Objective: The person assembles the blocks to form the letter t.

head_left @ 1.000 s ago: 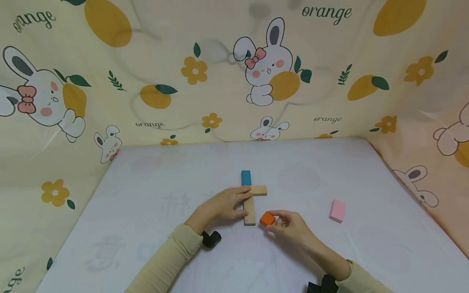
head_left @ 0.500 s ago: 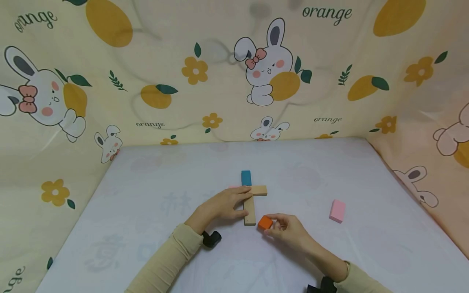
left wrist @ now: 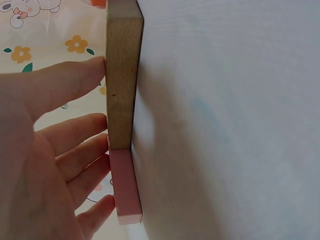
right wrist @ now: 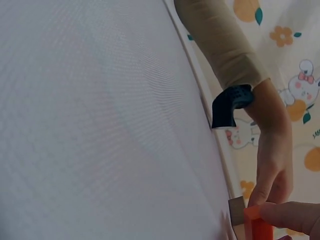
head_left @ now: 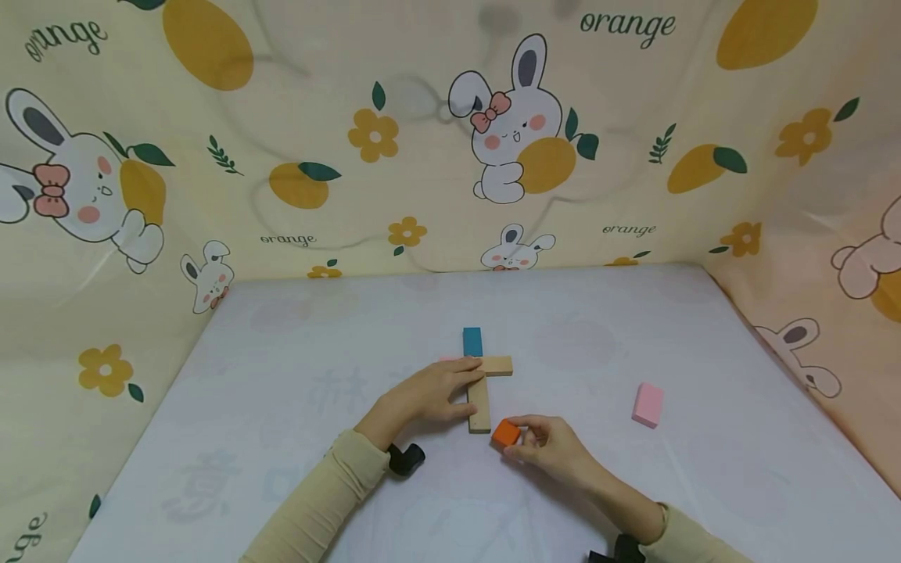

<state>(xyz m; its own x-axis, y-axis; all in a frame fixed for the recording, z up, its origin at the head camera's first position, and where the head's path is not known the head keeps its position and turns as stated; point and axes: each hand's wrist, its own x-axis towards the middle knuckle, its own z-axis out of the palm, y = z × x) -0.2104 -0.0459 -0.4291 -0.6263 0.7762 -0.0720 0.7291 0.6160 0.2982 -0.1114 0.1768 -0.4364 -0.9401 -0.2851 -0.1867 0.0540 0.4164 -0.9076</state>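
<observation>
My left hand (head_left: 435, 391) rests on a flat cross of blocks, its fingers fairly straight. Its thumb and fingertips touch the long wooden block (head_left: 479, 410) and a pink block (left wrist: 126, 185), which the hand mostly hides from the head view. A blue block (head_left: 472, 342) tops the cross, and another wooden block (head_left: 498, 366) forms its right arm. Between thumb and fingers of my right hand (head_left: 556, 450) is an orange block (head_left: 505, 433), close beside the near end of the long wooden block, to its right.
Farther right on the white table (head_left: 704, 477) lies a loose pink block (head_left: 647, 405). A curtain (head_left: 422, 141) printed with rabbits and oranges hangs behind the table and along its sides. Both wrists wear black cameras.
My right hand has moved slightly left and toward me with the orange block, closer to the near end of the long wooden block. The left hand has stayed in place.
</observation>
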